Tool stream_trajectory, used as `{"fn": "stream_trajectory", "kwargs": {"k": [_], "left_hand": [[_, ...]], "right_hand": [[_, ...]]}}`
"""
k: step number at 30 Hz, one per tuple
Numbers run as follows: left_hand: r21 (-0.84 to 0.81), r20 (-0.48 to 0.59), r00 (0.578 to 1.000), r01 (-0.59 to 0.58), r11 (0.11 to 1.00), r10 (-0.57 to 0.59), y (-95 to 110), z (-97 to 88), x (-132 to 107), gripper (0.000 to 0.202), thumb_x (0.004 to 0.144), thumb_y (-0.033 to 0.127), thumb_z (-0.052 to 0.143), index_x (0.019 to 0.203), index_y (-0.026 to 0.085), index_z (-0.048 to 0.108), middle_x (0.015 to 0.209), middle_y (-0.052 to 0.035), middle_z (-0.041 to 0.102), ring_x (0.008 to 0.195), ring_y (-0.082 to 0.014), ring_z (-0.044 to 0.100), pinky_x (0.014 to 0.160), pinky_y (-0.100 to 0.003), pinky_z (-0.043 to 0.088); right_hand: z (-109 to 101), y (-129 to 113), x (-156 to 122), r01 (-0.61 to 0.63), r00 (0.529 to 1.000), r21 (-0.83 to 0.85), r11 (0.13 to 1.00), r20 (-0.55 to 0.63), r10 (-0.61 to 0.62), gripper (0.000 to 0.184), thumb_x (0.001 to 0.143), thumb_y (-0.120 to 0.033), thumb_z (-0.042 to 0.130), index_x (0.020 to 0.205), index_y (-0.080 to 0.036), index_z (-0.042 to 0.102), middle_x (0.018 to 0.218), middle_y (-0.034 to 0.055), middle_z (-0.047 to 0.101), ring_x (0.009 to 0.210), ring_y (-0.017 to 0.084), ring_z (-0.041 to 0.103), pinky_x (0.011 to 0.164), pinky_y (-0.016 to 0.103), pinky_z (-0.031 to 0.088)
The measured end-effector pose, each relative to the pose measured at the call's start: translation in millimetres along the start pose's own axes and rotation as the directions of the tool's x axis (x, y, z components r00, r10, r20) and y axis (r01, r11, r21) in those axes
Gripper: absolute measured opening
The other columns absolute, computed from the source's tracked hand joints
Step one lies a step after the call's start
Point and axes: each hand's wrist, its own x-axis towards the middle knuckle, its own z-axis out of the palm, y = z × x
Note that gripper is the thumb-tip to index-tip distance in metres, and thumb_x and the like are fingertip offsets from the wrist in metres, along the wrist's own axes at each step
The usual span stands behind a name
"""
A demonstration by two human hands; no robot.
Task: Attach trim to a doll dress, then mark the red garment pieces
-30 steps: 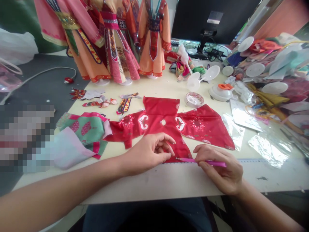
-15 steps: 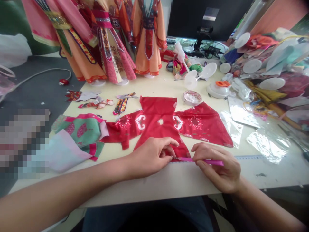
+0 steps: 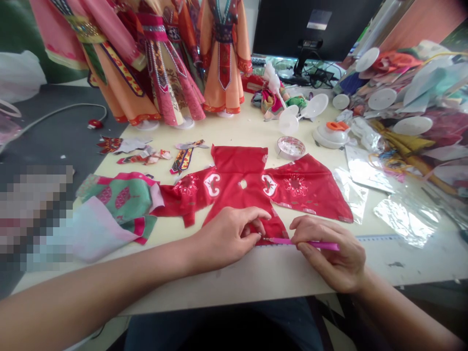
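A red cloth garment piece (image 3: pixel 234 195) lies spread on the table, cross-shaped, with white embroidery and a small hole in its middle. Over its lower edge rests my left hand (image 3: pixel 234 239), thumb and a finger pinched together; what they hold is too small to make out. My right hand (image 3: pixel 329 248), to the right of the cloth, grips a slim pink pen-like tool (image 3: pixel 292 241). The tool's thin pale tip points left and comes close to my left fingertips; whether they touch I cannot tell. A blue-marked ruler strip (image 3: pixel 376 238) runs along the table by the cloth's lower edge.
Dressed dolls (image 3: pixel 223 58) stand at the back left, near a black monitor (image 3: pixel 314 29). Green and pink cloth (image 3: pixel 127 195) lies left of the red piece, fabric scraps (image 3: pixel 183 158) behind it. A tape roll (image 3: pixel 291 146), clear plastic (image 3: pixel 405 219) and piled materials (image 3: pixel 409 97) occupy the right.
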Motion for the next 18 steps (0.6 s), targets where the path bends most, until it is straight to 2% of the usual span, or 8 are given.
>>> {"fn": "stream_trajectory", "kwargs": {"k": [10,18], "left_hand": [[-0.015,0.041,0.999,0.000,1.000,0.000,-0.3,2.5,-1.7,0.031,0.082,0.015,0.053,0.112,0.022,0.058,0.088,0.0015,0.070,0.067,-0.0095,0.059,0.058,-0.018,0.045],[0.060,0.031,0.998,-0.053,0.997,0.051,-1.9,4.2,-2.2,0.033,0.082,0.013,0.053,0.113,0.022,0.058,0.087,0.0024,0.069,0.065,-0.0085,0.059,0.059,-0.018,0.044]], "right_hand": [[-0.4,-1.3,1.5,-0.005,1.000,-0.007,1.000,0.018,0.005,0.019,0.076,0.000,0.051,0.086,-0.015,0.059,0.068,0.0021,0.056,0.061,0.014,0.055,0.065,0.035,0.053],[-0.6,-0.2,2.1,-0.002,1.000,-0.014,1.000,0.025,0.002,0.020,0.075,0.000,0.051,0.087,-0.014,0.059,0.069,0.0023,0.057,0.061,0.014,0.056,0.066,0.035,0.052]]}}
